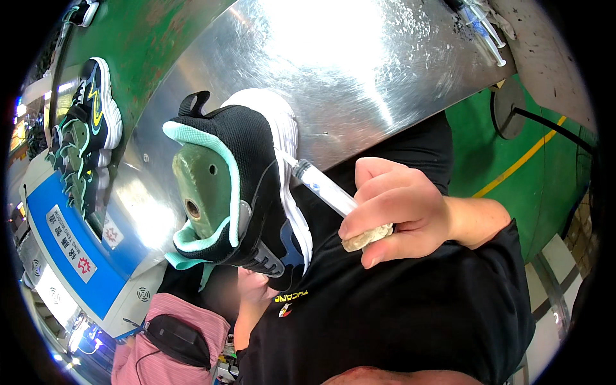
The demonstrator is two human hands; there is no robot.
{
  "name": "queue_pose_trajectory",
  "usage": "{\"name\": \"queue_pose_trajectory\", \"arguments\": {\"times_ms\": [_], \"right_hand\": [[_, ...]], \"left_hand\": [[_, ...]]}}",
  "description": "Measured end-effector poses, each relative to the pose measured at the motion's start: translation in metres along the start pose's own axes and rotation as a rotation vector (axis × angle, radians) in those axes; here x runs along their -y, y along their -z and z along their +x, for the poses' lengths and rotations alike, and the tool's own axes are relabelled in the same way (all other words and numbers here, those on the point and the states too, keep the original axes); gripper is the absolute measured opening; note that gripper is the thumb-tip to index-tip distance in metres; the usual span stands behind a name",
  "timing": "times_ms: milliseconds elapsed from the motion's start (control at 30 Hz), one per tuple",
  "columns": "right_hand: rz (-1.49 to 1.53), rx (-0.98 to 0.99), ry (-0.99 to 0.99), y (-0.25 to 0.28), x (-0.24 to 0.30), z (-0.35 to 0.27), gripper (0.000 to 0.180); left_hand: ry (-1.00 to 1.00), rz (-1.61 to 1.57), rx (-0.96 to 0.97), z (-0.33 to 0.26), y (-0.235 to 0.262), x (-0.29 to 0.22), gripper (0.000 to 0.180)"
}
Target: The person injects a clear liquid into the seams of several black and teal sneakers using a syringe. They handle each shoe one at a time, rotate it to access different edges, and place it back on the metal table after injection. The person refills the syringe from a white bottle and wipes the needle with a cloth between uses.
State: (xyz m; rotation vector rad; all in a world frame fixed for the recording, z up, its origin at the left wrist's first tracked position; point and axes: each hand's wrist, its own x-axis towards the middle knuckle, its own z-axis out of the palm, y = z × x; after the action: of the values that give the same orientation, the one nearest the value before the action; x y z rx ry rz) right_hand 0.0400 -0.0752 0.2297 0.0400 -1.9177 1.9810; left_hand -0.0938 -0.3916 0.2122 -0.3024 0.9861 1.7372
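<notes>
R hand point(401, 208) pinches syringe point(326, 189), tip at sole point(287, 138) of shoe point(256, 144); L hand point(254, 286) part-hidden behind shoe, grip unclear, can't tell. We'd squeeze gently, evenly.

Your scuffed metal table point(221, 61) carries syringes point(483, 37) at its far right corner; it gleams brightly. At your left, shoes point(97, 109) rest on a green surface point(138, 42).
</notes>
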Motion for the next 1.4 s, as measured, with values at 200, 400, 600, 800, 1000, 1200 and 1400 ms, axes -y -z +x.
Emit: {"name": "queue_pose_trajectory", "arguments": {"times_ms": [200,400,600,800,1000,1200,1400], "right_hand": [[0.007,-0.002,0.042,-0.006,0.002,0.0,0.027],[0.026,0.002,0.072,-0.013,0.005,0.0,0.028],[-0.029,0.034,0.073,-0.014,0.009,0.005,0.027],[0.018,0.095,0.001,-0.007,0.023,0.006,0.027],[0.069,0.207,-0.144,0.003,0.052,0.001,0.027],[0.041,0.232,-0.215,0.01,0.084,-0.013,0.031],[-0.074,0.202,-0.256,0.017,0.121,-0.027,0.03]], "left_hand": [[0.045,-0.027,0.085,0.003,0.003,0.004,0.064],[0.09,-0.036,0.132,0.009,-0.003,0.008,0.065],[0.121,-0.032,0.184,0.013,-0.006,0.006,0.066],[0.184,-0.011,0.275,0.026,-0.014,0.002,0.067],[0.279,0.027,0.429,0.047,-0.049,0.008,0.069],[0.444,-0.058,0.56,0.059,-0.051,0.013,0.068],[0.372,-0.123,0.568,0.078,-0.09,0.033,0.065]]}}
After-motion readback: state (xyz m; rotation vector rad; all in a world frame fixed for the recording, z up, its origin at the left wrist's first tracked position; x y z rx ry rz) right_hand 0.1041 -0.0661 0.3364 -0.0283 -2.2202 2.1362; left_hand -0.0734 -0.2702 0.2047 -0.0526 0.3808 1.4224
